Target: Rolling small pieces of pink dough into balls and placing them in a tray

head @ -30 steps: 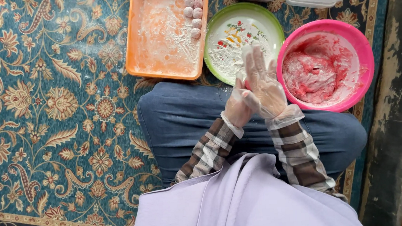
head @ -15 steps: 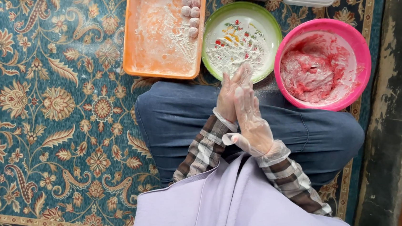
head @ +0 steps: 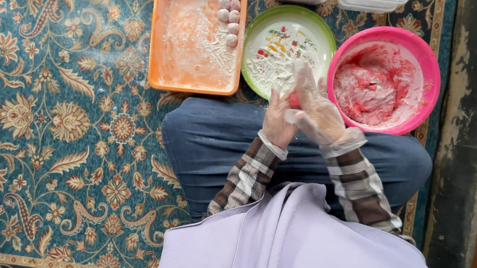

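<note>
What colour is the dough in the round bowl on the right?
The dough is reddish pink, in a bright pink bowl; the head view shows it.

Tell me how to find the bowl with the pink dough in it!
Start at the big blue flowered carpet and go to the person's knees, where dishes stand in a row. The pink bowl is the one farthest right, beside the green plate. It is the only round pink dish, and it holds a red and white lump of dough.

Clear plastic gloves on left hand and right hand, floury. Brown-grey plaid sleeves. Blue jeans, lilac garment over the torso.
</note>
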